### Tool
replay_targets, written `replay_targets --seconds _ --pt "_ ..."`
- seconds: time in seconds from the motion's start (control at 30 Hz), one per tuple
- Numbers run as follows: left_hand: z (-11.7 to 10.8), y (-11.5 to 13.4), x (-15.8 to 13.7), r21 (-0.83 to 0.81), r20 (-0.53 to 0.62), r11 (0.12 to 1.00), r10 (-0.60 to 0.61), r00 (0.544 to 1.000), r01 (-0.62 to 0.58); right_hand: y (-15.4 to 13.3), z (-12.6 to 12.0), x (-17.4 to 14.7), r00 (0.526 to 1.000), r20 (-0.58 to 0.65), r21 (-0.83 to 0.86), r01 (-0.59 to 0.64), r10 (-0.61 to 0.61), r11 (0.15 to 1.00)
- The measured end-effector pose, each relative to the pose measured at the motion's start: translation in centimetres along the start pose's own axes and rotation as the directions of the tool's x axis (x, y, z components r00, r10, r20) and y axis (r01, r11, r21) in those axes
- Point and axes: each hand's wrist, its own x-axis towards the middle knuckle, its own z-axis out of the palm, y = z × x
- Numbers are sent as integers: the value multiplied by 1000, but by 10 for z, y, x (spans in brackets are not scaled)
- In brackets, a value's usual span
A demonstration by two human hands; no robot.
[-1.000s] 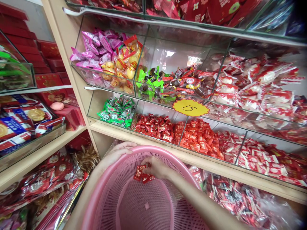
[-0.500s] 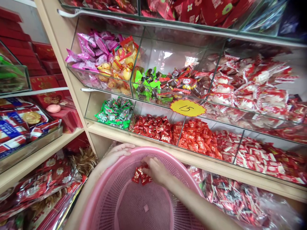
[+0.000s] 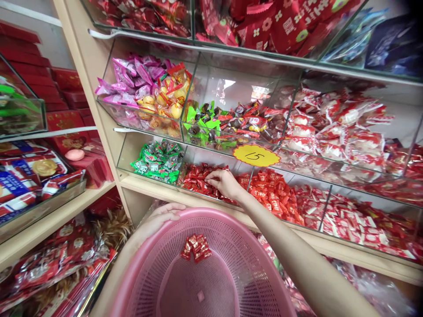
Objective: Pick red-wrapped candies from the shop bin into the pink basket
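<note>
Fingers of the right hand (image 3: 225, 184) curl into the dark red sweets (image 3: 194, 179) on the shelf (image 3: 142, 187); whether they pinch any, I cannot tell. The left hand (image 3: 161, 216) holds the pink basket (image 3: 211, 213), hooked over its rim, and inside, towards the far side, sits a small red cluster (image 3: 197, 247). Picking out sweets seems the step in hand; the next move, I judge, calls for a light pinch and a steady basket
</note>
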Motion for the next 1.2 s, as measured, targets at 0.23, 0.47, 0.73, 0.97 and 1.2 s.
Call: replay_targets --seconds 0.23,0.47,0.73,0.97,1.2 --pt "-5 -2 0 21 13 1000 18 1000 -19 9 25 12 998 60 -53 4 -1 999" --pt "3 5 -4 38 -34 999 -3 999 5 9 25 4 1000 30 -100 2 1 995" --pt "0 3 1 59 -44 998 0 999 2 2 11 1 999 -30 -69 14 -16 998" --pt "0 2 2 62 -45 998 -2 999 5 -13 -9 -10 984 -167 245 -16 58 969" --pt "0 3 0 72 -55 997 5 998 -1 -44 -19 -32 984 -172 407 38 36 913"
